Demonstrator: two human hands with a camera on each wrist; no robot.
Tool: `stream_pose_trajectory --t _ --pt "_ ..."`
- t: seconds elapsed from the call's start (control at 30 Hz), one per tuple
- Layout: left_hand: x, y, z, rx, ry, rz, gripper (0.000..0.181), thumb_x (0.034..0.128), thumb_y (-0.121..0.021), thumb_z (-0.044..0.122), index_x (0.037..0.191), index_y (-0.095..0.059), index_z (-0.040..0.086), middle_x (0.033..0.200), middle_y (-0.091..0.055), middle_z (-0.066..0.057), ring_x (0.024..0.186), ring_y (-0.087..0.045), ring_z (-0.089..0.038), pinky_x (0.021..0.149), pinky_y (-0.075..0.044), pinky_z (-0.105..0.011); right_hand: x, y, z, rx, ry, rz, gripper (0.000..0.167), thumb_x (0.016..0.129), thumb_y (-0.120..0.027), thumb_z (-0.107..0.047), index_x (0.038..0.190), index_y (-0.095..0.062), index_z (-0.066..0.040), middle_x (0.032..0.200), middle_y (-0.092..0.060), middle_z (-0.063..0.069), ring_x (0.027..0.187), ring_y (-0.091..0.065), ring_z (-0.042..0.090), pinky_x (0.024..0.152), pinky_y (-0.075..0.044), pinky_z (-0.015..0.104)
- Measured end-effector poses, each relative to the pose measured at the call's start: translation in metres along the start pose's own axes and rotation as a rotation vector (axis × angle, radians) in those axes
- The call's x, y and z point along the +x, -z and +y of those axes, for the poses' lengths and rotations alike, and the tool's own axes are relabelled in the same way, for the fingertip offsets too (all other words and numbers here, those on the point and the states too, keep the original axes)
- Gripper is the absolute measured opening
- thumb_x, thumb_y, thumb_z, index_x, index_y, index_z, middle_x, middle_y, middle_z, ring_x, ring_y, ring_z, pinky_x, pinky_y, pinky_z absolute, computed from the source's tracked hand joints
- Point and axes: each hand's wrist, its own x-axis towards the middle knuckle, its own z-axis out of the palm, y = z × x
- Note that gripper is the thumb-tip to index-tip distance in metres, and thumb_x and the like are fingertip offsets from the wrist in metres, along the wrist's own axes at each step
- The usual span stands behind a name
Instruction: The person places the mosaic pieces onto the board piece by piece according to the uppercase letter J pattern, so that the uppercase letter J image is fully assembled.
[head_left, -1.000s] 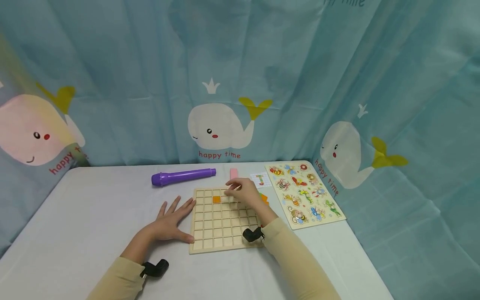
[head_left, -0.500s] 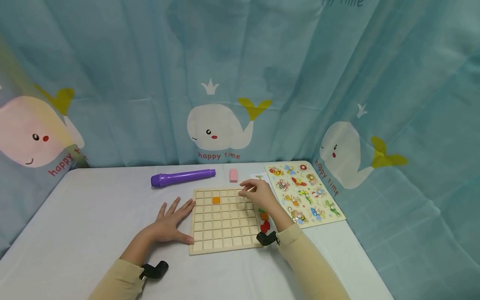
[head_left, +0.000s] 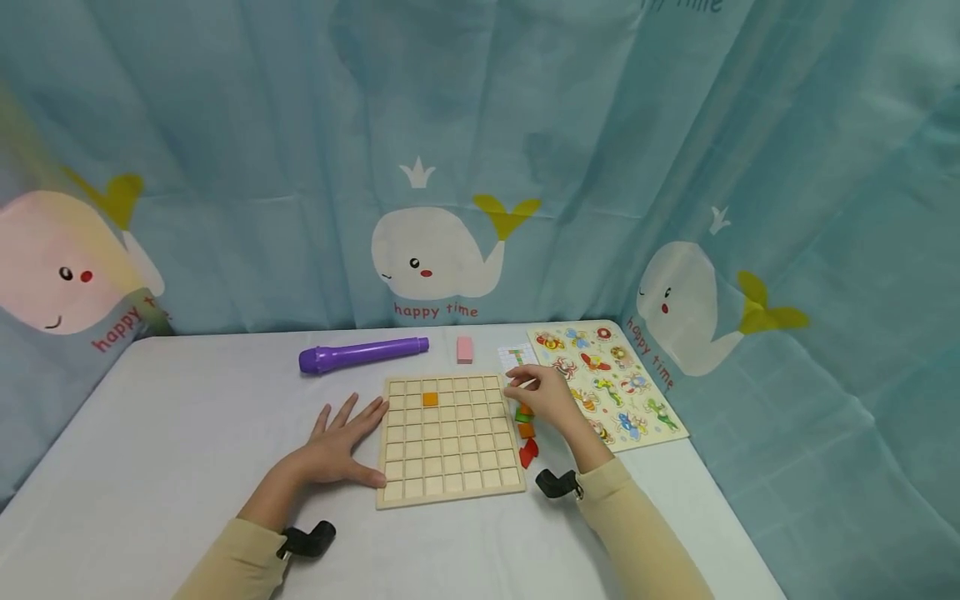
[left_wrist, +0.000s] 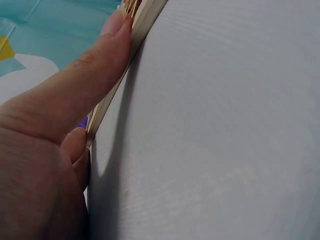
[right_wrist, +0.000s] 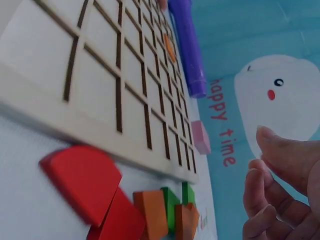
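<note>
A wooden grid board (head_left: 450,442) lies on the white table with one orange square (head_left: 430,399) in a cell of its second row from the back. My left hand (head_left: 333,450) rests at the board's left edge, fingers spread and thumb touching the frame; the left wrist view shows the thumb (left_wrist: 95,65) on the rim. Over the board's back right corner hovers my right hand (head_left: 551,396), fingers bent, thumb and index apart with nothing between them. Beside the board's right edge lie red pieces (right_wrist: 82,180), orange pieces (right_wrist: 151,212) and green pieces (head_left: 523,415).
A purple microphone-shaped toy (head_left: 363,355) and a pink block (head_left: 465,350) lie behind the board. At the right are a small patterned card (head_left: 516,356) and an insect puzzle board (head_left: 630,392). A blue whale-print curtain (head_left: 300,167) hangs behind the table.
My right hand has moved right, from above the back row near the orange square to the board's right corner, uncovering the pink block and the coloured pieces. My left hand stays in place.
</note>
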Motion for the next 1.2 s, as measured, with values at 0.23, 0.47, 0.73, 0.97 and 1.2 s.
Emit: stream_pose_trajectory --t 0.23,0.47,0.73,0.97,1.2 --pt "0.000 0.001 0.003 -0.016 -0.004 -0.001 0.133 0.0605 -0.078 0.079 0.163 -0.019 0.018 0.171 -0.014 -0.007 0.155 0.007 -0.043 0.117 0.014 -0.069 -0.006 0.008 0.013 -0.052 -0.069 0.022 0.030 0.088 -0.080 -0.017 0.115 -0.074 -0.007 0.102 -0.074 0.008 0.077 -0.061 0.016 0.065 -0.051 0.028" --pt "-0.001 0.002 0.003 -0.006 0.010 0.001 0.135 0.0585 -0.076 0.082 0.163 -0.019 0.018 0.171 -0.014 -0.007 0.155 0.007 -0.043 0.117 0.014 -0.069 -0.014 0.012 0.020 -0.079 -0.160 0.005 0.025 0.086 -0.082 -0.020 0.108 -0.076 -0.010 0.108 -0.072 0.006 0.078 -0.060 0.018 0.066 -0.049 0.029" --pt "0.000 0.001 0.003 -0.013 -0.001 0.006 0.134 0.0596 -0.078 0.079 0.163 -0.020 0.017 0.170 -0.014 -0.008 0.155 0.007 -0.044 0.117 0.015 -0.069 -0.015 0.010 0.028 -0.162 -0.191 -0.011 0.020 0.085 -0.082 -0.021 0.103 -0.076 -0.014 0.108 -0.072 0.002 0.084 -0.057 0.019 0.068 -0.047 0.029" --pt "-0.001 0.001 0.004 -0.009 -0.001 0.005 0.133 0.0599 -0.079 0.077 0.163 -0.020 0.017 0.170 -0.015 -0.008 0.155 0.007 -0.044 0.117 0.014 -0.069 -0.013 0.008 0.032 -0.179 -0.207 -0.021 0.019 0.084 -0.084 -0.019 0.101 -0.076 -0.018 0.102 -0.070 0.001 0.088 -0.058 0.019 0.074 -0.048 0.031" --pt "-0.002 0.003 0.005 -0.019 -0.008 0.009 0.133 0.0601 -0.080 0.076 0.163 -0.020 0.016 0.170 -0.015 -0.009 0.155 0.006 -0.045 0.117 0.013 -0.070 -0.012 0.011 0.026 -0.114 -0.206 -0.024 0.018 0.081 -0.086 -0.019 0.087 -0.070 -0.012 0.085 -0.064 0.004 0.078 -0.055 0.020 0.064 -0.045 0.028"
